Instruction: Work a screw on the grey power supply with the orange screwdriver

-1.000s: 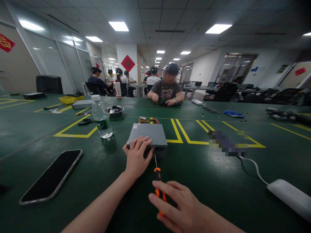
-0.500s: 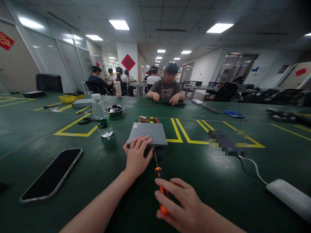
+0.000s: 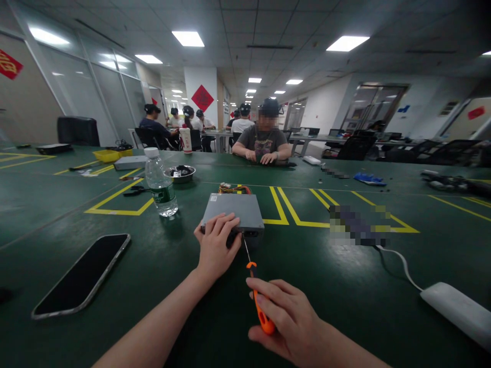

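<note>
A grey computer power supply (image 3: 235, 205) lies flat on the green table, its bundle of coloured wires (image 3: 235, 189) at the far side. My left hand (image 3: 217, 243) grips its near left part, fingers over the top and thumb down at the front face. In my right hand (image 3: 286, 317) is an orange and black screwdriver (image 3: 264, 317), held by the handle between fingers and thumb. Its thin shaft points away from me, up to the front face of the power supply near my left thumb. Whether the tip sits in a screw is too small to tell.
To the left are a phone (image 3: 82, 276), a water bottle (image 3: 163, 189) and a metal bowl (image 3: 182, 174). A white power strip (image 3: 456, 312) with a cable lies on the right. Across the table sits a person (image 3: 263, 138), hands on a dark object.
The screwdriver handle has turned and tilted a little to the right, and my right fingers have shifted on it. My left hand and the power supply have stayed in place.
</note>
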{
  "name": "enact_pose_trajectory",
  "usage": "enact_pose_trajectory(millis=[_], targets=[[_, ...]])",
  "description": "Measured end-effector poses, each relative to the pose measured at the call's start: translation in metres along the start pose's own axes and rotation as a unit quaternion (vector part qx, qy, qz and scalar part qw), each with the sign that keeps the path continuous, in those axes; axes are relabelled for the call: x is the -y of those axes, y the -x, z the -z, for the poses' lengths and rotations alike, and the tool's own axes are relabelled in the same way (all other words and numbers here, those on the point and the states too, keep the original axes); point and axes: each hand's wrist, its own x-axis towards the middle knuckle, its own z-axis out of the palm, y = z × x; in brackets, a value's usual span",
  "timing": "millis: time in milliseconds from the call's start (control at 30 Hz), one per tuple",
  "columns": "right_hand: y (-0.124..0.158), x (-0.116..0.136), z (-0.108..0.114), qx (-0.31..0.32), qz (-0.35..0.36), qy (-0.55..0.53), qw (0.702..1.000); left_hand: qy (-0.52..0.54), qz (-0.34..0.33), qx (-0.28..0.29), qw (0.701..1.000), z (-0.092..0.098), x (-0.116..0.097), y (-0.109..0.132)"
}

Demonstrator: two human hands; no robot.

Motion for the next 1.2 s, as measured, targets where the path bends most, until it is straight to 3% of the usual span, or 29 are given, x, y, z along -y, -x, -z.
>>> enact_pose_trajectory(millis=[100,233,467,700,933,1200], targets=[[0.0007,0.0001,-0.0015,0.011,-0.016,-0.020,1.000,-0.001,0.001,-0.002,1.000,0.0000,-0.0002,-0.0001],[-0.0047,0.0020,0.0012,0.056,0.015,-0.017,0.998,-0.003,0.000,-0.001,1.000,0.0000,-0.0002,-0.0001],[0.0004,-0.0001,-0.0025,-0.014,0.000,0.002,1.000,-0.003,0.000,-0.001,1.000,0.0014,-0.0007,-0.0004],[-0.0052,0.0025,0.0005,0.063,0.012,-0.006,0.998,0.002,-0.002,-0.006,1.000,0.0007,-0.0005,-0.0005],[-0.0019,-0.0003,-0.0047,0.000,0.009,0.002,1.000,0.005,-0.003,-0.008,1.000,-0.0001,0.0004,0.0001],[-0.0037,0.0019,-0.0024,0.044,0.025,0.019,0.999,0.003,-0.005,-0.007,1.000,-0.0002,0.0006,-0.0003]])
